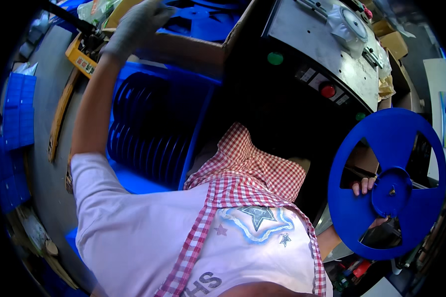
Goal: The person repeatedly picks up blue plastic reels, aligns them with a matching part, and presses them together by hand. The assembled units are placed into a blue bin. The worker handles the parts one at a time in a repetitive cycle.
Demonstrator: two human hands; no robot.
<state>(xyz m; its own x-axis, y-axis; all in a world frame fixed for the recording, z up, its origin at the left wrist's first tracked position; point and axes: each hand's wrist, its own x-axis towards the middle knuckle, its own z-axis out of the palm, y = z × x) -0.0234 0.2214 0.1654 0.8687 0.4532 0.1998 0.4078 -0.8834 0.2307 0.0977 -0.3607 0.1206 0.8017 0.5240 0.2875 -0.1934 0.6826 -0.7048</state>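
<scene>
The right hand [370,198] holds a large round blue plastic reel with three open windows and a raised central hub [389,183], low at the person's right side. The fingers [362,186] come through one of the cut-out windows and curl over the rim of the hub, with the palm behind the disc. That grip makes sense for a wide, thin flange: hooking through a window by the hub keeps the reel from swinging and leaves its face turned up toward the camera, clear of the machine.

The left hand [136,24], in a grey knitted glove, is stretched up and away at arm's length to the far edge of an open brown cardboard box [183,49] that holds more blue plastic parts. The fingers seem bent over something at the box's lip, but the fisheye rim blurs them, so I cannot tell whether they pinch anything.

Between the two arms, a blue plastic bin stacked with upright blue reels [148,128] stands on edge, packed side by side. Just beyond it sits a grey metal machine panel [322,54] with a green button [275,58] and a red button [327,91]. The person wears a red-and-white checked apron [243,173] over a pale shirt.
</scene>
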